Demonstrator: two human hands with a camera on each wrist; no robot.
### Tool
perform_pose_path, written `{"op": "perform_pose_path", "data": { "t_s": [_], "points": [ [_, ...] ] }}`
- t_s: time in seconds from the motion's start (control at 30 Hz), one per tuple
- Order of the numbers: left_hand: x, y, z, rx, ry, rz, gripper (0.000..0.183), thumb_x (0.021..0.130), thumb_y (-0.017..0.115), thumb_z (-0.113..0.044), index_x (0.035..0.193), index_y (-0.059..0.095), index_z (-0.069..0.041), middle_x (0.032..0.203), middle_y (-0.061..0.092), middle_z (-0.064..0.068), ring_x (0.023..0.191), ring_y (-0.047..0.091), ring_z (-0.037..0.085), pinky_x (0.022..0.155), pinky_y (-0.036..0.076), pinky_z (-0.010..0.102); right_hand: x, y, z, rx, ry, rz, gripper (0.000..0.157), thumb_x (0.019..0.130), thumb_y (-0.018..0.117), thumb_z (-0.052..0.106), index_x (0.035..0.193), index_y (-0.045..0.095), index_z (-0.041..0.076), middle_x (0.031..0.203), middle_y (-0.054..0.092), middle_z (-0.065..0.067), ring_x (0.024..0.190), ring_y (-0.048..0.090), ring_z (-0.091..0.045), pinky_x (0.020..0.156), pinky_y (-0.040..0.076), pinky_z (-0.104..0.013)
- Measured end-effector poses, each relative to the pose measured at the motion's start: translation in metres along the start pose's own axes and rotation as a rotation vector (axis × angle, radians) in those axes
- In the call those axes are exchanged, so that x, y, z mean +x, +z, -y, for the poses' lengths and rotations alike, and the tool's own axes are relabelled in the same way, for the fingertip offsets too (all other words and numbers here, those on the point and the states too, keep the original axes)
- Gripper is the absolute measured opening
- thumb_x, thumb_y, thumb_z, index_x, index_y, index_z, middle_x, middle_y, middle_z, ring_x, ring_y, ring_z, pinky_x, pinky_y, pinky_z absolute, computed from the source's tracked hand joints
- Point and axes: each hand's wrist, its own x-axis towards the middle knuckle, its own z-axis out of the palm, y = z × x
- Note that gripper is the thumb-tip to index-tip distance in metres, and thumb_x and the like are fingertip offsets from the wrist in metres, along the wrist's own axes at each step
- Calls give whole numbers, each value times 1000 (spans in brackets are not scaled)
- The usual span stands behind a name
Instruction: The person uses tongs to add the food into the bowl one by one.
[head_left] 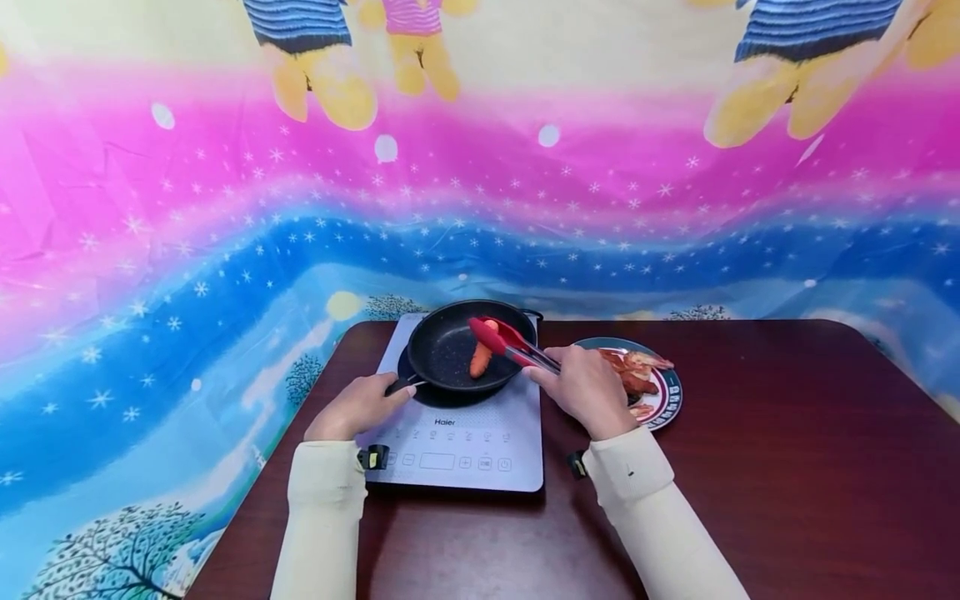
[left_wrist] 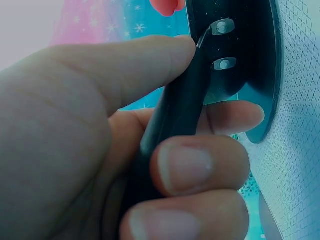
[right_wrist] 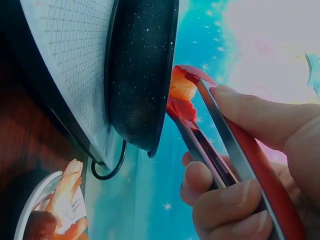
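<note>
My left hand [head_left: 360, 407] holds the black handle [left_wrist: 175, 112] of a speckled frying pan [head_left: 442, 354], fingers curled round it and thumb along its top. The pan sits on a white Haier induction cooktop [head_left: 480, 425]. My right hand [head_left: 588, 392] grips a pair of red-tipped metal tongs [right_wrist: 265, 185], squeezing the arms between thumb and fingers. Over the pan, the tongs' red heads pinch a long orange-red food piece [head_left: 481, 360], sausage-like in shape. In the right wrist view the pan wall hides most of that orange piece [right_wrist: 181, 87].
A patterned plate [head_left: 672, 404] with several reddish-brown food pieces [head_left: 637, 371] stands right of the cooktop, partly behind my right hand. All rests on a dark brown table [head_left: 787, 450]. A colourful printed cloth [head_left: 480, 183] hangs behind the table and at its left.
</note>
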Motion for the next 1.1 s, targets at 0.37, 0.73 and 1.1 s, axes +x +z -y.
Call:
{"op": "perform_pose_path", "data": {
  "t_s": [0.37, 0.73, 1.1],
  "points": [
    [0, -1, 1, 3, 7, 2, 33, 99, 52, -39, 107, 59, -8, 74, 52, 8, 70, 51, 21, 66, 41, 36, 2, -3, -2, -32, 32, 36, 42, 84, 70, 51, 113, 71, 21, 70, 56, -4, 62, 50, -23, 52, 36, -35],
    [1, 0, 0, 5, 8, 3, 29, 99, 52, -38, 99, 58, -10, 71, 50, 8, 64, 49, 20, 63, 39, 36, -3, -4, 0, -63, 64, 62, 47, 79, 73, 53, 114, 70, 20, 71, 58, -3, 63, 51, -23, 51, 37, -36],
    [2, 1, 1, 8, 8, -9, 30, 99, 52, -40, 95, 57, -11, 69, 48, 7, 63, 48, 19, 61, 38, 34, -11, -8, 8, -81, 82, 85, 62, 76, 78, 51, 125, 65, 15, 73, 61, -2, 63, 52, -23, 51, 40, -36]
  ]
}}
